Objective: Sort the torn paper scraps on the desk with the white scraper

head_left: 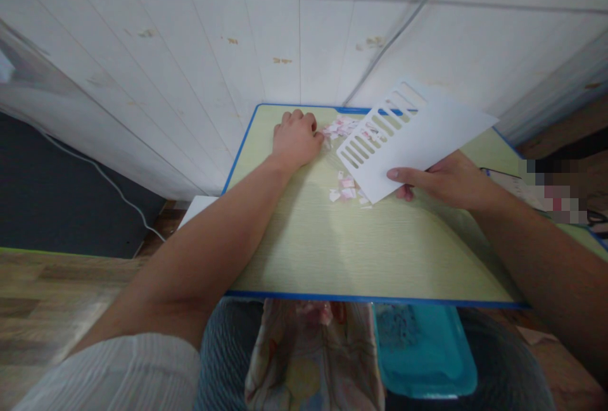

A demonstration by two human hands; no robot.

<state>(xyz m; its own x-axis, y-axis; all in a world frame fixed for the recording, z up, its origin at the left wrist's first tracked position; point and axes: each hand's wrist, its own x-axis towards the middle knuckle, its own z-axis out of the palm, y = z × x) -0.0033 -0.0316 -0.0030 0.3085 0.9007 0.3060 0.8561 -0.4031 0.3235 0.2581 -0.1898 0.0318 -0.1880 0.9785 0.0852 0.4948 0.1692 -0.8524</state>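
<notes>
My right hand (434, 180) grips a white sheet of card (422, 139) by its lower edge, thumb on top. A row of narrow slots is cut along the card's left side, and the card is tilted above the table. Small pink and white paper scraps (341, 126) lie in a heap near the table's back edge, partly behind the card. More paper scraps (348, 188) are scattered below its lower corner. My left hand (297, 139) rests on the table just left of the heap, fingers curled and closed; whatever they hold is hidden.
The pale table (304, 246) has a blue rim and stands against a white plank wall (166, 82). A phone-like flat object (510, 186) lies at the right. Below the front edge are a patterned cloth bag (313, 360) and a turquoise tray (441, 360) on my lap.
</notes>
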